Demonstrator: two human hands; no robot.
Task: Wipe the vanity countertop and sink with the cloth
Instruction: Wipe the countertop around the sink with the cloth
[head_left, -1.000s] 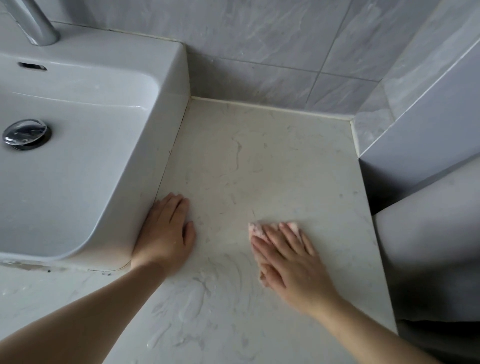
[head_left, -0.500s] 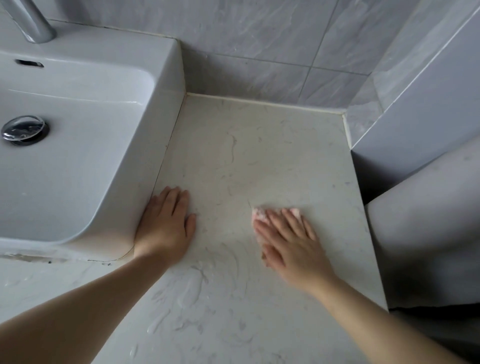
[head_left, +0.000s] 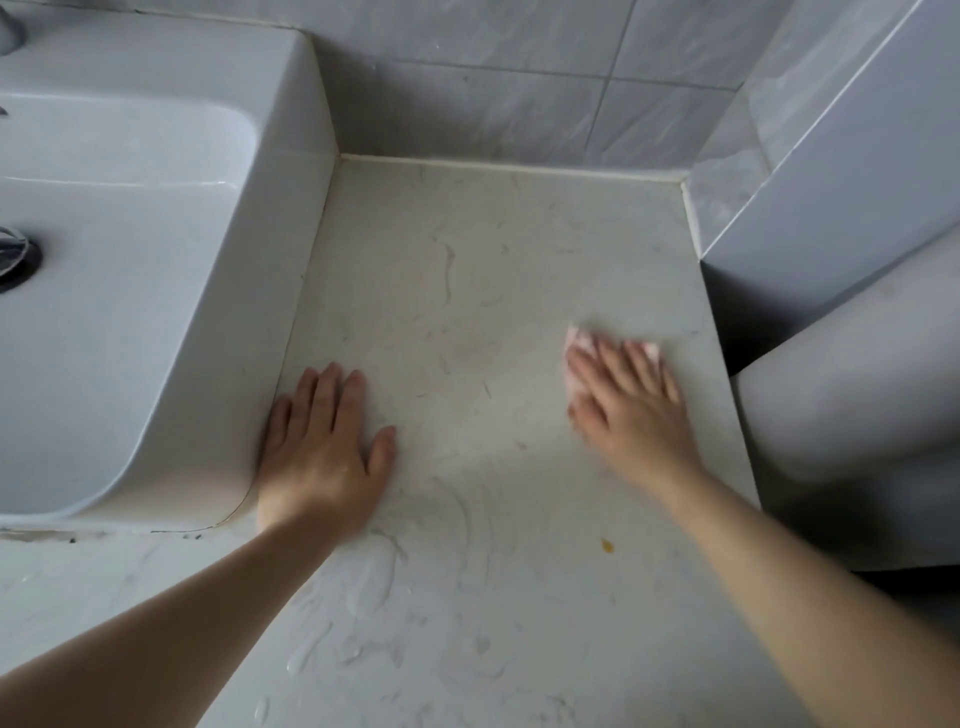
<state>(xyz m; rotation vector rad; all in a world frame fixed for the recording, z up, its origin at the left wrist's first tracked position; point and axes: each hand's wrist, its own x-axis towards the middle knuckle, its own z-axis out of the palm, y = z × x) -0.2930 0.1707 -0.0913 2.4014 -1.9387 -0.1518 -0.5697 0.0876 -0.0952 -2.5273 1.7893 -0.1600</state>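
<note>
Cloth (head_left: 577, 347), pink, lies pressed under straight fingers of right hand (head_left: 631, 410) near countertop (head_left: 467, 291) right edge; left hand (head_left: 322, 452) rests flat, grasping nothing, against sink (head_left: 291, 260).

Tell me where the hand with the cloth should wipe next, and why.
Probably draw the right hand, pressing the pink cloth flat, back toward the near edge: a small yellow speck sits on the countertop beside the forearm, and wet smears lie nearer the front.

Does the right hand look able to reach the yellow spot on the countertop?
Probably yes: the yellow spot lies on the countertop just behind the right hand, near its wrist, with nothing between them.
</note>
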